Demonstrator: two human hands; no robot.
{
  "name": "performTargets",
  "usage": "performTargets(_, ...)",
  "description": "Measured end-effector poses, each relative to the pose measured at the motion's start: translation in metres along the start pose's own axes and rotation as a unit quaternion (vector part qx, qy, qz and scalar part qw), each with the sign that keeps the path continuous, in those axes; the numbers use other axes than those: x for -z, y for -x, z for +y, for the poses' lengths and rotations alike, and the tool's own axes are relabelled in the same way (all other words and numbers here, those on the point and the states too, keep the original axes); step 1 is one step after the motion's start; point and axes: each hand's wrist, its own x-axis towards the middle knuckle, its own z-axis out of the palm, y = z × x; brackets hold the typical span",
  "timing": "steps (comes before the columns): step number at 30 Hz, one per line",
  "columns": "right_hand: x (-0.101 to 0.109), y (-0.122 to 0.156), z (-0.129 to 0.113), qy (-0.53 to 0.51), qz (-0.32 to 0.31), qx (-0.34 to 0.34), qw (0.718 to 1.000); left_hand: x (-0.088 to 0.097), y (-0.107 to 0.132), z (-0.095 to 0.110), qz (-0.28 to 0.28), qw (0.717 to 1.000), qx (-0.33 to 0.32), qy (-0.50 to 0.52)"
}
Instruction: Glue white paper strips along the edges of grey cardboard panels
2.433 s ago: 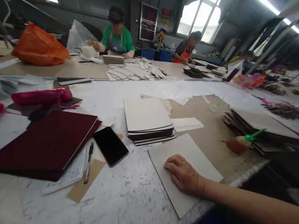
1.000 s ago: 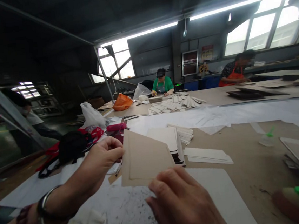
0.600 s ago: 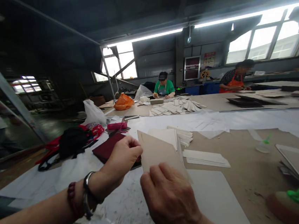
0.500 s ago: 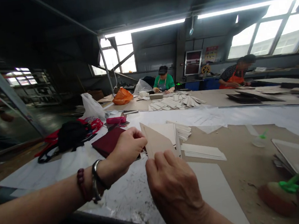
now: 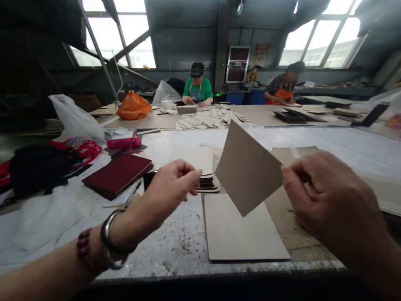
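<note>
At a long worktable (image 5: 170,245) scuffed white at its near edge, we see the camera wearer's right hand (image 5: 327,199), at the lower right of the frame, pinching one corner of a grey-brown cardboard sheet (image 5: 246,167) between thumb and fingertips. The sheet hangs tilted in the air at the centre of the frame, one corner pointing up, clear of the table. The left hand (image 5: 170,186), left of centre, has its fingers drawn together, and we make out nothing between them. Its fingertips stop just short of the sheet's left edge without touching it. A metal bangle (image 5: 108,240) and a dark red bead bracelet (image 5: 84,244) circle that wrist. Directly below the raised sheet a larger pale board (image 5: 242,231) lies flat on the table. Just behind it stands a low stack of pale boards with dark edges (image 5: 196,162), close to the left fingertips. To the left of the stack we note a dark red hardcover folder (image 5: 118,175), a pink pouch (image 5: 123,142) beyond it, and a black bag (image 5: 39,168) near the left edge of the frame. Farther back, in the upper middle, an orange plastic bag (image 5: 133,107) sits near a fan of pale card strips (image 5: 211,118). A person in a green top (image 5: 197,88) and, to the right, a person in an orange apron (image 5: 283,88) are at work there under bright windows.
</note>
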Motion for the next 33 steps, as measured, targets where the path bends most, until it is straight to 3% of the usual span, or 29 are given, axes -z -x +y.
performTargets(3, -0.007, 0.017, 0.018, -0.090, -0.008, -0.119, 0.989, -0.005, 0.011, -0.057, -0.019, 0.993, 0.116, 0.029)
performTargets(6, -0.013, 0.033, 0.019, -0.155, -0.024, -0.250, 0.955, -0.032, 0.025, -0.109, -0.048, 0.970, 0.218, 0.101)
performTargets(8, -0.017, 0.043, 0.015, -0.194, -0.034, -0.331, 0.923, -0.054, 0.032, -0.130, -0.063, 0.962, 0.235, 0.124)
performTargets(11, -0.025, 0.058, 0.013, -0.223, -0.033, -0.409, 0.884, -0.079, 0.034, -0.141, -0.050, 0.947, 0.254, 0.191)
performTargets(14, -0.036, 0.074, 0.019, -0.222, -0.030, -0.411, 0.884, -0.086, 0.029, -0.139, -0.033, 0.935, 0.253, 0.247)
performTargets(20, -0.053, 0.102, 0.030, -0.238, -0.054, -0.390, 0.888, -0.073, 0.022, -0.135, -0.045, 0.944, 0.233, 0.230)
performTargets(25, -0.063, 0.134, 0.041, -0.211, -0.157, -0.350, 0.899, -0.071, 0.029, -0.146, 0.000, 0.986, 0.152, 0.075)
performTargets(29, -0.071, 0.162, 0.051, -0.216, -0.220, -0.356, 0.882, -0.078, 0.042, -0.160, 0.038, 0.994, 0.096, -0.027)
performTargets(33, -0.079, 0.180, 0.056, -0.203, -0.240, -0.341, 0.886, -0.085, 0.049, -0.173, 0.050, 0.994, 0.017, -0.096)
